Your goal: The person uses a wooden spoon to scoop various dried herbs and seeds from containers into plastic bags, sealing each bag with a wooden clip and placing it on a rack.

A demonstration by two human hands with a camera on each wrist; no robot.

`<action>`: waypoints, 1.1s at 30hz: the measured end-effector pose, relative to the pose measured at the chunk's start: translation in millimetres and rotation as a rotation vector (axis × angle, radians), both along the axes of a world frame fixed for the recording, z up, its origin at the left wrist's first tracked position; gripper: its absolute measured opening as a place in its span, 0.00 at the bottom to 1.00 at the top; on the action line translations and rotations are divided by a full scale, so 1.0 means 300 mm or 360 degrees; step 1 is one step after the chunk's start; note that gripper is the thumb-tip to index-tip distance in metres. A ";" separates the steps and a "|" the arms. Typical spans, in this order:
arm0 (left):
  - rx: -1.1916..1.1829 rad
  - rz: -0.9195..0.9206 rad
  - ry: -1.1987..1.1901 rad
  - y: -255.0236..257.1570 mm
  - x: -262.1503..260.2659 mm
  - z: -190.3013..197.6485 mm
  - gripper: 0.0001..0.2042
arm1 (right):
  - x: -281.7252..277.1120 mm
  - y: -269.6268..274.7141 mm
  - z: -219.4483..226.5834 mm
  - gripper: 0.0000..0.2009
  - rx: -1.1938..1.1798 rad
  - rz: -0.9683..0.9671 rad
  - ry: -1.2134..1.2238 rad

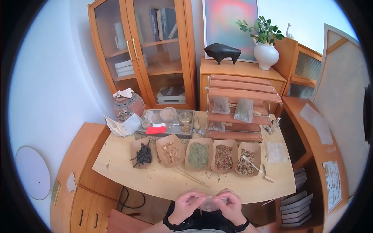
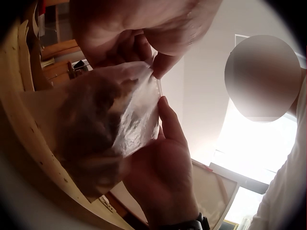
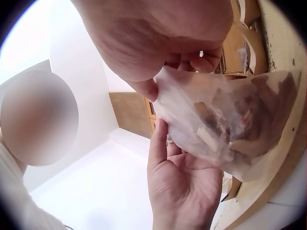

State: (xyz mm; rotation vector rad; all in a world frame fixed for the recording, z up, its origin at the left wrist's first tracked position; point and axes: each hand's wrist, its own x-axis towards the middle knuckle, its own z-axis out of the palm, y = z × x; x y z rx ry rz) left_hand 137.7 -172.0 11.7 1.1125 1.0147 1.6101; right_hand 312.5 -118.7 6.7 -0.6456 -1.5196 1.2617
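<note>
A translucent plastic bag [image 3: 225,120] with brown and reddish dried pieces inside hangs between both hands. My left hand [image 1: 187,205] pinches one end of its top edge between thumb and fingers, and my right hand [image 1: 232,205] pinches the other end. In the left wrist view the bag [image 2: 110,115] is tilted, with its glossy upper part catching the light. The two thumbs lie along the top edge, a short gap apart. In the head view the bag shows just in front of the table's near edge.
Several paper trays of dried herbs, including a green one [image 1: 198,155], line the table [image 1: 155,178]. Two thin sticks [image 1: 192,177] lie in front. Behind stand a metal tray [image 1: 186,135] of small containers and a wooden rack [image 1: 241,95] with filled bags. A flat bag [image 1: 276,152] lies right.
</note>
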 end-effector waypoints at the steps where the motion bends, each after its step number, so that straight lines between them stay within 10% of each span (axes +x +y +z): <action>1: -0.0019 0.0020 -0.0055 -0.004 0.000 -0.004 0.03 | 0.000 -0.001 -0.004 0.06 -0.0012 0.0001 0.0014; 33: 0.0320 0.0190 -0.0251 0.002 -0.022 -0.088 0.02 | 0.024 0.015 -0.048 0.03 -0.0009 0.0126 0.0160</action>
